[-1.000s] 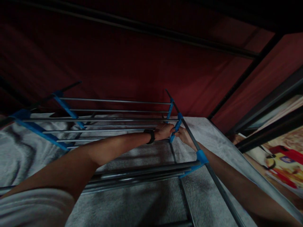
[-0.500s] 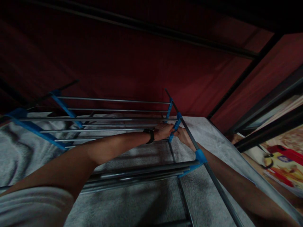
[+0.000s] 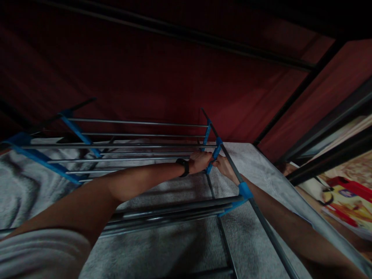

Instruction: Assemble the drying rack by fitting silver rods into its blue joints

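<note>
Left hand [image 3: 200, 161] and right hand [image 3: 223, 166] both clamp the blue connector [image 3: 213, 157] on the rack's side rail [image 3: 232, 170] — right of centre. Rail's long axis runs 11 to 5 o'clock; crossbars [image 3: 139, 146] point toward 9 o'clock.

Two hands on the rack, left hand [image 3: 200, 161] and right hand [image 3: 223, 166], one black wristband [image 3: 184, 167], one metal rack [image 3: 139, 147] showing five blue connectors [image 3: 245, 190], and one grey towel [image 3: 180, 248] underneath

head view looks forward and down, close over a metal rack [image 3: 139, 147] on grey cloth [image 3: 180, 248].
</note>
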Demonstrator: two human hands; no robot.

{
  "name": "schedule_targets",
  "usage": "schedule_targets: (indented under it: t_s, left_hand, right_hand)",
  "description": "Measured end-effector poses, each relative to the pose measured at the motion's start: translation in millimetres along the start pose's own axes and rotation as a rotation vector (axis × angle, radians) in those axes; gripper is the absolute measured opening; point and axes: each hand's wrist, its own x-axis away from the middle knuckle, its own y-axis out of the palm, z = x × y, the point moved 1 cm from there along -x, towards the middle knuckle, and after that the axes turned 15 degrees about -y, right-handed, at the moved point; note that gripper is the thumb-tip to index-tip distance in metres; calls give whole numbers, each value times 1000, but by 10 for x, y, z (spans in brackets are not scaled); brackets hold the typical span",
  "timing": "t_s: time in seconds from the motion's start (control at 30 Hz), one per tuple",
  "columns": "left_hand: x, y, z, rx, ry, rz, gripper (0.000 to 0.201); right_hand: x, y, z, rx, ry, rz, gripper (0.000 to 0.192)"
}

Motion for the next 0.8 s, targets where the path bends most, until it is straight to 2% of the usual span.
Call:
schedule_targets:
  t_s: [0.23, 0.4, 0.6, 0.7, 0.8]
  left_hand:
    - [30, -50, 22, -19, 35, -28, 25]
    - [62, -87, 32, -36, 40, -40, 23]
    - [13, -55, 9, -66, 94, -54, 23]
    - [24, -46, -11, -91, 135, 13, 24]
    - [128, -57, -83, -136, 210, 162, 31]
  right_hand:
    - [24, -33, -101, 15, -25, -17, 14]
    - [17, -33, -148, 54, 24, -44, 16]
    - [29, -21, -144, 60, 7, -46, 19]
    - [28, 16, -92, 16, -18, -32, 20]
    - [54, 84, -39, -45, -36, -7, 22]
